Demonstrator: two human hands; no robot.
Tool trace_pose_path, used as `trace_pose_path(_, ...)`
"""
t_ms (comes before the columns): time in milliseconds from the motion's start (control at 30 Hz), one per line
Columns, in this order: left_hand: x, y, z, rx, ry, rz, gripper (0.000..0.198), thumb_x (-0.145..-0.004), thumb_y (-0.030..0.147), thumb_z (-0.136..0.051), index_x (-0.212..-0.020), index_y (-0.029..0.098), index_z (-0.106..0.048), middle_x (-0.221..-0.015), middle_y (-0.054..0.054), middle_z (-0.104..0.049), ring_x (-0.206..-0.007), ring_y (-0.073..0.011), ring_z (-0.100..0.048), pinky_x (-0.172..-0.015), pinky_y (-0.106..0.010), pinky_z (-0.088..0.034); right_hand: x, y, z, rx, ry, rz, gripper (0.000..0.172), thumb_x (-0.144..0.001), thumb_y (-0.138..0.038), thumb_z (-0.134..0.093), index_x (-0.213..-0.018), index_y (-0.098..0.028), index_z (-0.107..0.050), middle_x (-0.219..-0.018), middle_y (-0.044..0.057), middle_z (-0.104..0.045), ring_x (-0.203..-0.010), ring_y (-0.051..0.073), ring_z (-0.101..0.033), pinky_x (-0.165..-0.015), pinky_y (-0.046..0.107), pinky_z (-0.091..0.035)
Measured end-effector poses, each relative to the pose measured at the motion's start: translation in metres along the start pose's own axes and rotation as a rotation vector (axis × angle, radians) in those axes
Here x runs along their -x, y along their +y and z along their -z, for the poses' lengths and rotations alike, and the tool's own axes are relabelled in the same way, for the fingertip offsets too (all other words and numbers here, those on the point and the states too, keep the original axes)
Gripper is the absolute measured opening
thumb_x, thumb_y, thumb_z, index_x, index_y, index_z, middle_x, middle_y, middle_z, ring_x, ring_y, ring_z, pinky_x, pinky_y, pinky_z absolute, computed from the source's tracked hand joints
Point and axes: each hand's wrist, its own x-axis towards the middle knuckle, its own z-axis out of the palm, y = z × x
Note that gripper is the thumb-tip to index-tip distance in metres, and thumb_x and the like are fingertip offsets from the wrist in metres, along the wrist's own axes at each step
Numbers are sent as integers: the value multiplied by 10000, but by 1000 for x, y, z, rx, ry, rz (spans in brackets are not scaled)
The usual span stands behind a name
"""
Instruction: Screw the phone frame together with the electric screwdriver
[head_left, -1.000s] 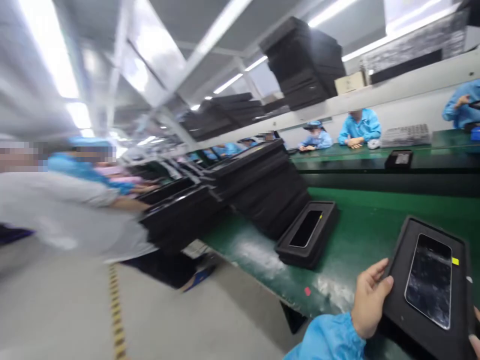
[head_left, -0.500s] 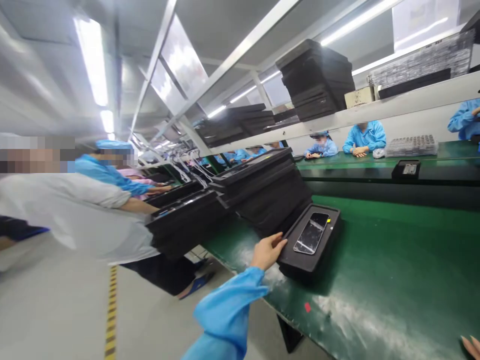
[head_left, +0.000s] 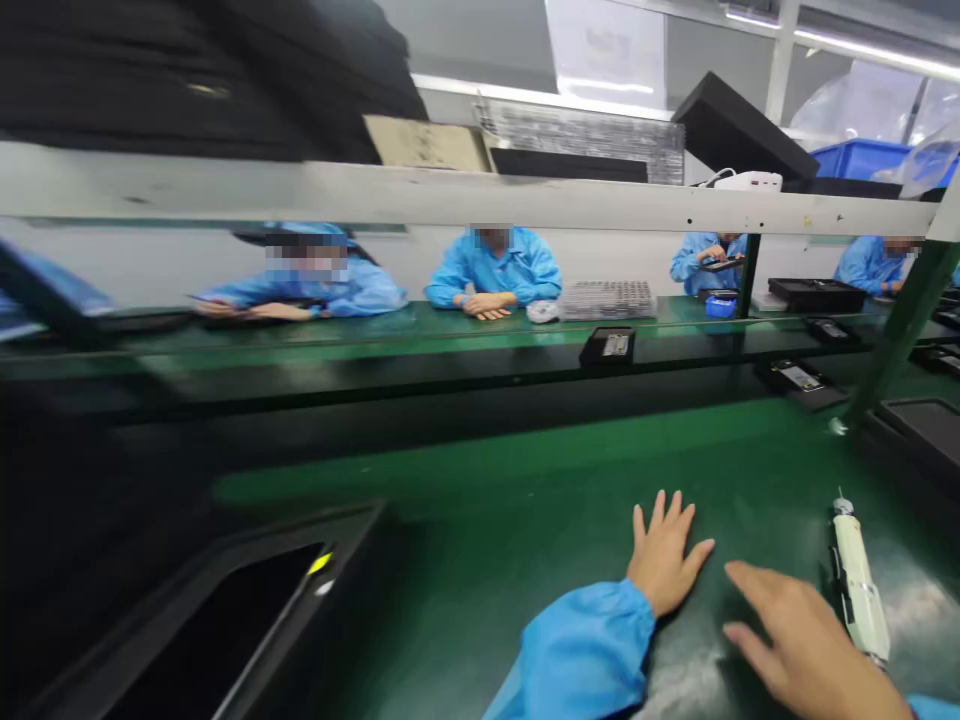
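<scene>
My left hand lies flat on the green table, fingers spread, holding nothing; its sleeve is blue. My right hand hovers open at the lower right, fingers pointing left, close to a white electric screwdriver that lies on the table. A black foam tray with a dark phone in it sits at the lower left, blurred, apart from both hands.
Several people in blue coats sit across a dark conveyor that carries small black trays. A white shelf beam holds stacked black trays above. A green post and another black tray stand at right.
My view has swung right, away from the tray stacks. My left hand let go of the phone tray it set down and now rests flat on the table; my right hand has come into view.
</scene>
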Motion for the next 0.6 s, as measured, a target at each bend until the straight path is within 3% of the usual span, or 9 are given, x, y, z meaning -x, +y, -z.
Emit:
trace_pose_path(67, -24, 21, -10, -33, 9, -82, 629, -928, 529, -385, -1431, 151, -401, -1540, -131, -249, -1448, -340, -97, -1148, -647, -48, -24, 25, 30, 158, 75, -64, 430, -895, -243, -469, -1305, -144, -549, -1299, 141, -592, -1163, 262, -584, -972, 360, -471)
trace_pose_path(133, -34, 28, -15, -35, 35, -122, 662, -926, 584, -330, -1445, 176, -383, -1548, -118, -234, -1449, -341, -96, -1151, -644, -58, -57, 63, 52, 324, 67, -171, 345, -913, -244, -463, -1219, -149, -592, -1241, 145, -617, -1123, 251, -597, -938, 340, -467)
trace_pose_path(233, -35, 23, -18, 11, 40, -108, 680, -913, 626, -304, -1456, 222, -365, -1556, -85, -210, -1452, -330, -80, -1152, -641, -49, -113, 128, 73, 487, 48, -348, 256, -916, -210, -477, -1123, -134, -606, -1158, 156, -619, -1080, 249, -595, -902, 333, -442)
trace_pose_path(367, -36, 16, -12, 109, -41, -81, 672, -881, 581, -406, -1467, 261, -329, -1565, -44, -132, -1454, -321, -26, -1147, -638, 0, -172, 193, 88, 570, 88, -535, 317, -891, -121, -476, -1201, -86, -532, -1211, 217, -554, -1160, 315, -528, -912, 425, -404)
trace_pose_path(500, -42, 18, -1, 172, -145, -28, 696, -824, 516, -502, -1451, 247, -362, -1553, -62, -129, -1446, -353, -43, -1134, -661, -3, -207, 212, 93, 565, 91, -597, 352, -815, 5, -446, -1152, -40, -537, -1141, 248, -582, -1115, 337, -549, -861, 427, -413)
trace_pose_path(600, -44, 19, 0, 172, -135, -24, 693, -814, 501, -513, -1443, 244, -378, -1548, -65, -145, -1443, -363, -64, -1130, -670, -20, -222, 188, 89, 528, 111, -480, 360, -796, 15, -430, -1131, -55, -540, -1124, 215, -601, -1119, 293, -545, -879, 368, -407)
